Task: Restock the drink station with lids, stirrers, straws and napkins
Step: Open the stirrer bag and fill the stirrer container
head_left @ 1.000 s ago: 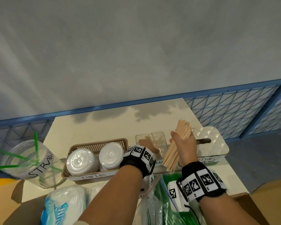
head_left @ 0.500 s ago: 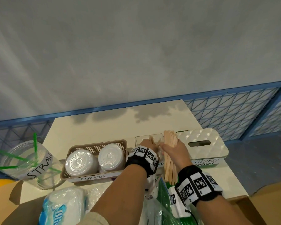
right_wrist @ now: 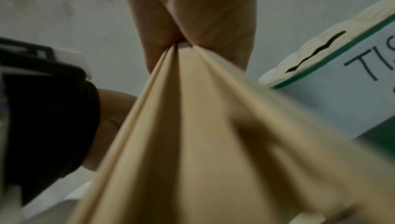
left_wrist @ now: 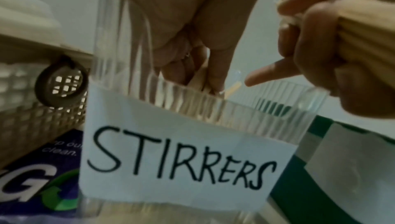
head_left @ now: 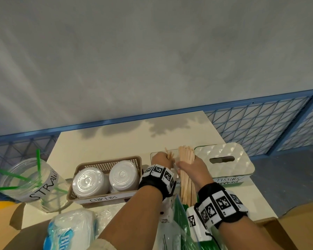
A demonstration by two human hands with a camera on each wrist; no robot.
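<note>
While my right hand (head_left: 192,166) grips a thick bundle of wooden stirrers (head_left: 186,170), fingers curled round its middle, the bundle stands nearly upright at the right edge of the clear ribbed container (left_wrist: 213,109) labelled STIRRERS. My left hand (head_left: 161,159) reaches down into that container, its fingers (left_wrist: 215,69) curled around the few stirrers already inside. Just left of the container sits the beige basket (head_left: 105,165) marked CUP LIDS, holding two stacks of white lids (head_left: 123,175). Just right of it is the white quilted box (head_left: 224,159) labelled TISSUES/NAPKINS. At the far left of the surface (head_left: 116,141) stands a clear cup (head_left: 31,184) with green straws (head_left: 38,163).
</note>
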